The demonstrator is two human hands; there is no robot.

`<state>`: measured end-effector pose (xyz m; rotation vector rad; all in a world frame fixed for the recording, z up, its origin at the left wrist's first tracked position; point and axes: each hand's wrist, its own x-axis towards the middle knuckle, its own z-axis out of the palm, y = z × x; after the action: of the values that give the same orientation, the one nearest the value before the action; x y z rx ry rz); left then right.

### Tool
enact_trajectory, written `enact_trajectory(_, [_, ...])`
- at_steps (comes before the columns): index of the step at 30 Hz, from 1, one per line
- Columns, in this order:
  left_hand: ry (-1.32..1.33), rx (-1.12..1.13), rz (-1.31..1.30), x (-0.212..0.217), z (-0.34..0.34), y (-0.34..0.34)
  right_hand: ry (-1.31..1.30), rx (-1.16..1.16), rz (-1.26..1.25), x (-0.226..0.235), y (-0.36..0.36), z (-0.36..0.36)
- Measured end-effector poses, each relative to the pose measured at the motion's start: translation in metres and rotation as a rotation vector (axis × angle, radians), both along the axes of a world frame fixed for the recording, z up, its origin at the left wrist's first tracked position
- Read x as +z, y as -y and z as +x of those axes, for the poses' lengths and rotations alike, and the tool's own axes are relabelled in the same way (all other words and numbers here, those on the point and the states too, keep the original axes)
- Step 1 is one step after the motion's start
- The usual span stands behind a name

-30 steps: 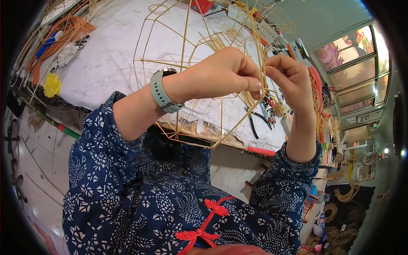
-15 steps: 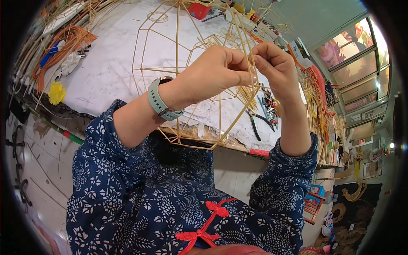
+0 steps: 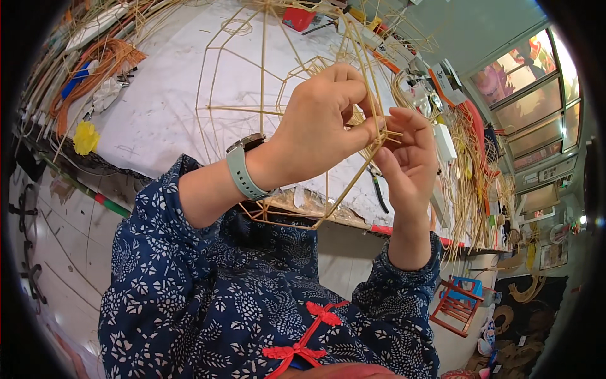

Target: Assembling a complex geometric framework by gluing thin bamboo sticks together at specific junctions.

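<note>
A large open framework of thin bamboo strips [image 3: 346, 191] rises in front of me, its strips meeting at several joints. My left hand [image 3: 325, 123], with a grey-green watch [image 3: 243, 169] on the wrist, pinches one joint on the framework's right side between thumb and fingertips. Short strip ends stick out of that joint toward my right hand [image 3: 410, 161]. Close beside the joint, the right hand has its thumb and curled fingers apart, and I see nothing held in it. The left fingers partly hide the joint.
The framework stands over a table covered in white paper [image 3: 158, 95]. Green-handled pliers [image 3: 380, 192] lie behind my right hand. Bundled strips [image 3: 467, 170] line the right side. Orange cord [image 3: 117, 60] and a yellow flower-like piece [image 3: 85, 138] are at left. A red-brown wooden chair [image 3: 456, 306] stands lower right.
My right hand has moved down from above the joint, and its fingers have spread from a pinch. My left hand still grips the joint, its wrist turned slightly.
</note>
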<state>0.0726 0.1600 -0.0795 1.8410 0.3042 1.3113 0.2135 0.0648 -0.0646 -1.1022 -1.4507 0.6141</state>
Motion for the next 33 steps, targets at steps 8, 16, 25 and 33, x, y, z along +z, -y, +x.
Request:
enact_trajectory(8, [0.197,-0.289,-0.236,-0.006,0.004,0.0,0.165,-0.141,0.237,0.006,0.001,-0.006])
enact_trajectory(16, [0.217,-0.376,-0.294,-0.008,0.005,-0.003,0.778,-0.268,0.112,0.052,0.004,-0.011])
enact_trajectory(25, [0.103,-0.303,0.051,-0.012,0.0,-0.011,0.937,-0.326,0.259,0.039,-0.004,-0.01])
enact_trajectory(33, [0.045,-0.295,-0.144,-0.011,0.004,-0.001,0.856,-0.342,0.604,0.009,-0.002,-0.003])
